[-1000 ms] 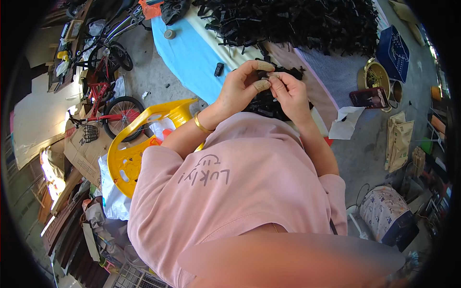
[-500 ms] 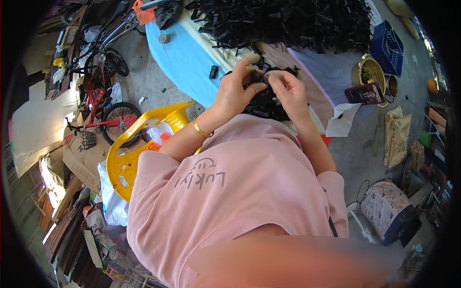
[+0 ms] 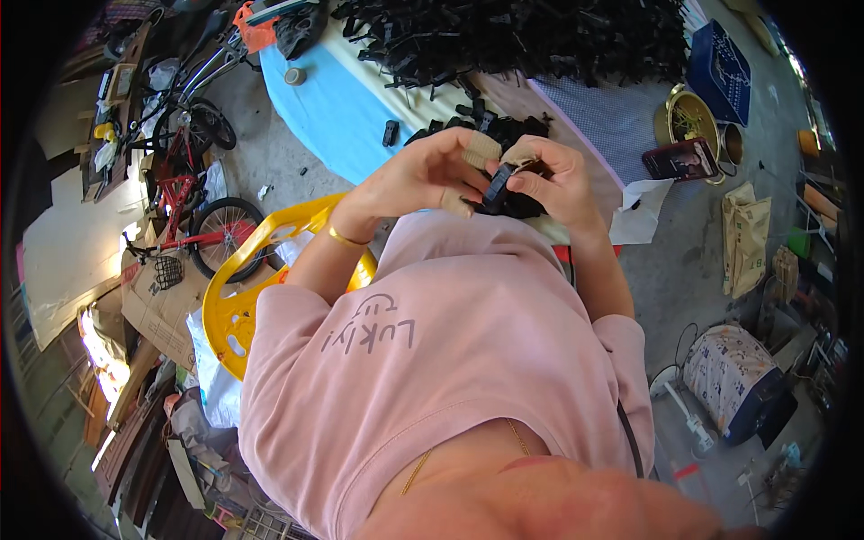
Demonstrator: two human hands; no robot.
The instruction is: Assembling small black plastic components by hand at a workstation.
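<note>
My right hand (image 3: 565, 184) pinches a small black plastic clip-like piece (image 3: 498, 187) between thumb and fingers, holding it tilted in front of my lap. Beside it, my left hand (image 3: 409, 175) has its thumb and forefinger spread apart. Beige tape wraps fingertips on both hands. The left forefinger reaches the upper end of the piece; whether it presses there I cannot tell. Just beyond and beneath the hands lies a small heap of similar black parts (image 3: 486, 117). One loose black part (image 3: 390, 133) rests on the blue cloth (image 3: 324, 117).
A large pile of black parts (image 3: 522, 36) covers the far end of the cloths. To the right are a phone (image 3: 679, 160), a gold-coloured pot (image 3: 670, 126), a blue basket (image 3: 720, 72) and white paper (image 3: 641, 211). A yellow plastic chair (image 3: 229, 301) and a red bicycle (image 3: 193, 229) stand left.
Both hands have come closer to my body. The left thumb and forefinger have spread wider, and the black piece in my right hand now shows more plainly.
</note>
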